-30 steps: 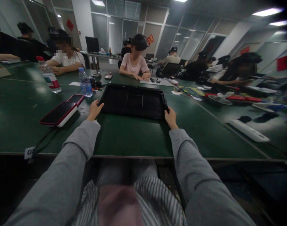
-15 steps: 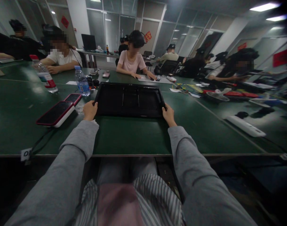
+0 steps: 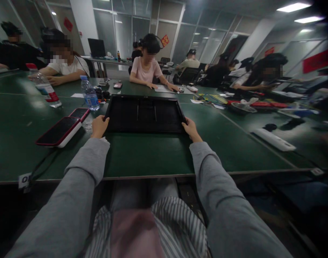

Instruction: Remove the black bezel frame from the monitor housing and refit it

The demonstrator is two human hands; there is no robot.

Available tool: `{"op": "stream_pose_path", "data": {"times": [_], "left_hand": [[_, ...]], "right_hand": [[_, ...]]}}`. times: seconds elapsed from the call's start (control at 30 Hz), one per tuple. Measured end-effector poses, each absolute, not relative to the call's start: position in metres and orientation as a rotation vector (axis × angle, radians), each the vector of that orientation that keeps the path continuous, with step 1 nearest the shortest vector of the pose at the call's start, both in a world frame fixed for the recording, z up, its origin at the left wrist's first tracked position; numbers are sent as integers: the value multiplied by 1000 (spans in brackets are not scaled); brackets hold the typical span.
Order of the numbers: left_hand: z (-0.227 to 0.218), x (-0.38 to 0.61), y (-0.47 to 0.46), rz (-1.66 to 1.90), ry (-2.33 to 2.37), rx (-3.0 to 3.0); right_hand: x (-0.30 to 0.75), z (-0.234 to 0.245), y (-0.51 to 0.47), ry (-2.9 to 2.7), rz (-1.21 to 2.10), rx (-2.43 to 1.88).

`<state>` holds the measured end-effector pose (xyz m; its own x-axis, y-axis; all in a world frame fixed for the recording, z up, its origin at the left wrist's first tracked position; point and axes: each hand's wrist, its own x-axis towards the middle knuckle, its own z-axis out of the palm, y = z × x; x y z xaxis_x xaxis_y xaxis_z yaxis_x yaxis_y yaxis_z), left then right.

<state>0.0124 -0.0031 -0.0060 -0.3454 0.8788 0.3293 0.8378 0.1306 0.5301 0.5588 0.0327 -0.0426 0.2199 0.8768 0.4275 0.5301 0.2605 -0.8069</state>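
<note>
Here, left fingers (image 3: 106, 123) and right fingers (image 3: 186, 126) clamp the black tray (image 3: 121, 114), tips seemingly hidden.

Ceiling lights (image 3: 293, 7) glow; glass partitions (image 3: 104, 37) rise beyond the green table (image 3: 148, 154).

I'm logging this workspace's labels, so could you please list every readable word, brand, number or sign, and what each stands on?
"0" (possibly the letter O): white rectangular tag on the near-left edge of the green table; the next character is unclear.
Too blurred to read: blue-capped clear plastic bottle, red-capped clear plastic bottle, red-and-gold paper sign behind the co-workers.
Black rectangular tray: no readable text.
</note>
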Motion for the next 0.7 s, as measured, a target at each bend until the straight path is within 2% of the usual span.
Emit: {"op": "stream_pose_path", "data": {"times": [0.7], "left_hand": [[-4,16,-7,995,2275,1784]], "right_hand": [[556,-48,38,-1356,353,-1493]]}}
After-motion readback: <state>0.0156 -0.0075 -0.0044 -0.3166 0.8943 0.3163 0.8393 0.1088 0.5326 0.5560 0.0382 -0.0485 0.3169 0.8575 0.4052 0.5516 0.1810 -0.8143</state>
